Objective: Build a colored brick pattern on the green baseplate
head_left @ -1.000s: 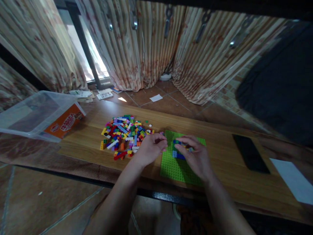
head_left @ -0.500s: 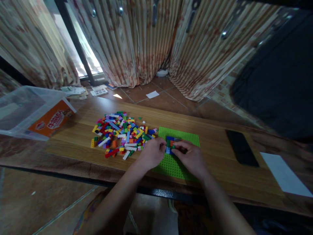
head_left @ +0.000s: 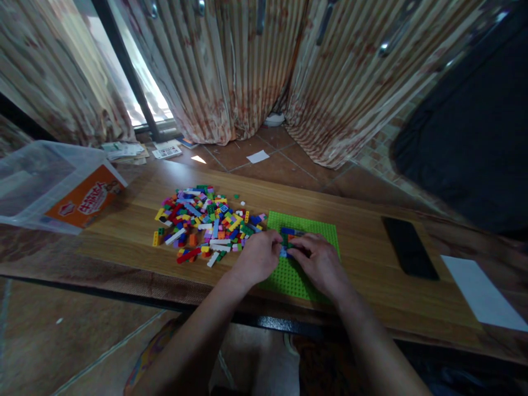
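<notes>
On the green studded baseplate [head_left: 284, 278] stands a small cluster of building bricks in blue, green, orange and light blue, partly covered by my fingers. A blue brick [head_left: 287, 231] shows at its far edge. My left hand [head_left: 259, 257] is closed at the cluster's left side, its fingertips against the bricks; whether it grips one is hidden. From the right, my right hand [head_left: 319, 261] pinches thumb and forefinger together over the cluster, on what looks like a small green brick [head_left: 290, 245].
A pile of loose coloured bricks [head_left: 214, 220] lies left of the baseplate on the wooden table [head_left: 358, 291]. At the left end stands a clear plastic bin [head_left: 25, 217] with an orange label. A black phone [head_left: 408, 247] and a white paper sheet [head_left: 482, 291] lie to the right.
My right hand has shifted slightly left, and its fingers sit closer over the brick cluster. My left hand stays nearly in place. The view has tilted a little.
</notes>
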Motion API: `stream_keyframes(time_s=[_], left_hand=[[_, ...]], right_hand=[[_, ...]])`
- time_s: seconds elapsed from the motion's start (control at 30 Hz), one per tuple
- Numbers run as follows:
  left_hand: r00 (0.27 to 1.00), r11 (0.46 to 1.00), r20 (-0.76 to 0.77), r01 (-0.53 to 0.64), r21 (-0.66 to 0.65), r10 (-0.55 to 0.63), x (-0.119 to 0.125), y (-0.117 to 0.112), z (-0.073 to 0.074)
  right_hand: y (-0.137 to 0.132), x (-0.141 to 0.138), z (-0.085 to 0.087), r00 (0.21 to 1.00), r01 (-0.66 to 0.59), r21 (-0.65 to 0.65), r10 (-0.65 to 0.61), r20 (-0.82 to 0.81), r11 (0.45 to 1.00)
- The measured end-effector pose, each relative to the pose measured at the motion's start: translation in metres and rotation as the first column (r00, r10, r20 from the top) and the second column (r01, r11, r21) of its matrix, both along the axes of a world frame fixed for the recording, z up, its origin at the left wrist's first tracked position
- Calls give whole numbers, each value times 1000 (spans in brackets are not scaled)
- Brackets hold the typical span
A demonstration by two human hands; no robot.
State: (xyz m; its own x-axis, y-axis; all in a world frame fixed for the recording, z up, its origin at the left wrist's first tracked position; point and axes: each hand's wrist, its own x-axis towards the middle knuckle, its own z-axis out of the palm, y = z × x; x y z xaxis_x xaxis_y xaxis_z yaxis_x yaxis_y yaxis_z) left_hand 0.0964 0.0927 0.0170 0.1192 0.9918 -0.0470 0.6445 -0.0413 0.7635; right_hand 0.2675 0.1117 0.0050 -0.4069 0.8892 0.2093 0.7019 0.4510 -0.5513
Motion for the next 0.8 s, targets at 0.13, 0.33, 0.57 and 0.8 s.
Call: stream_keyframes(time_s=[0.13,0.33,0.57,0.8], left_hand=[[1000,1000,-8,8,15,-7,0,-1,-2],[999,1000,-35,7,24,-6,1,-1,-3],[998,998,-37,49,28,-48,1,-2,1],[991,989,-89,108,102,-99,2,-5,-3]], right_hand=[[1,1,-1,999,-35,40,33,40,999],[3,2,-3,996,-57,45,54,73,997],[2,4,-3,997,-48,15,47,60,999],[3,1,-4,997,-64,30,62,52,998]])
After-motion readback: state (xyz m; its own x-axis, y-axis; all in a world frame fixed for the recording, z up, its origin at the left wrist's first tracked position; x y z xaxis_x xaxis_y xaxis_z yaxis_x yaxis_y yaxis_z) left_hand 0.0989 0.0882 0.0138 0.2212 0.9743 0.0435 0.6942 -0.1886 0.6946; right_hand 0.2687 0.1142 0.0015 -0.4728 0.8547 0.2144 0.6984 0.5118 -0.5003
